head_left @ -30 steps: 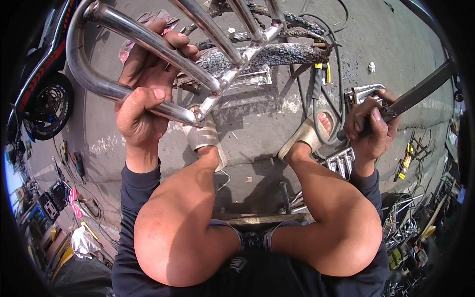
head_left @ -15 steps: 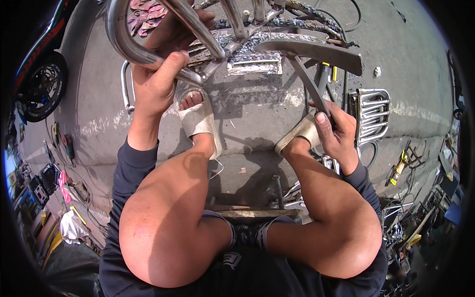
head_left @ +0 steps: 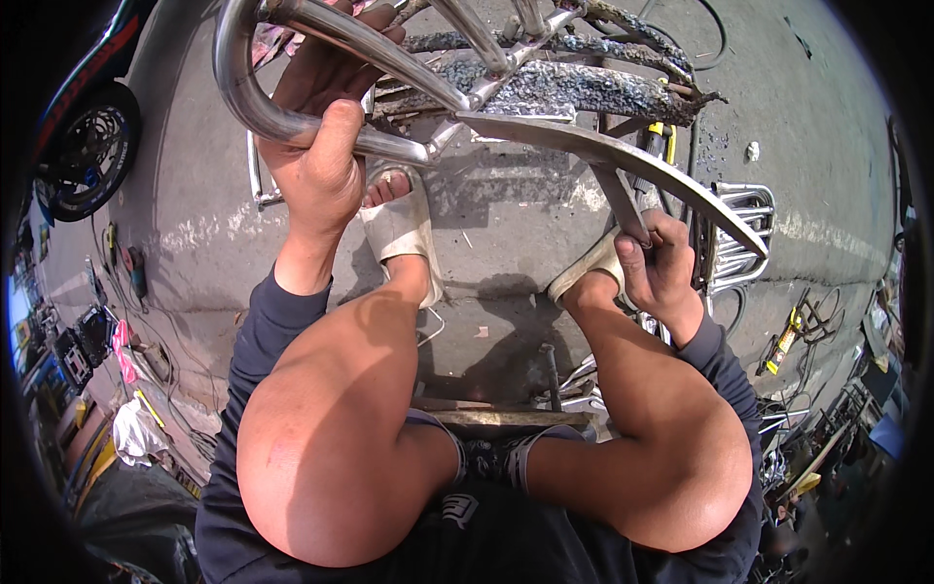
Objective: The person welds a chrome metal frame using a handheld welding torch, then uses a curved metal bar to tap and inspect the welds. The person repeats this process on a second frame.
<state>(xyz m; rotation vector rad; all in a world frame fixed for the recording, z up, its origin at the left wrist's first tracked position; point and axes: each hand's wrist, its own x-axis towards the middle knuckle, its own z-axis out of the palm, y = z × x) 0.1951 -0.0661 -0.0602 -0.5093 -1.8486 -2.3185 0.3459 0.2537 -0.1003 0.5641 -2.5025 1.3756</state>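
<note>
My left hand is wrapped around the bent end of a shiny steel tube frame, at the upper left. Several tubes of this frame meet at welded joints along a crossbar. In my right hand is a chipping hammer, gripped low on its flat metal handle. Its long curved head spans the space right of the frame, with the left tip at or very near a welded joint; contact is hard to tell. Behind the frame, a rough stand crusted with metal spatter sits low, partly hidden.
A bundle of bent shiny tubes lies to the right. Near it are a black-and-yellow tool and a yellow packet. On the left are a motorcycle wheel, cables and a dark green power tool. My sandalled feet flank the middle.
The hammer's head has swung down and left, bringing its tip to the frame's joint area. With my left hand, the frame has shifted slightly right and down in view.
</note>
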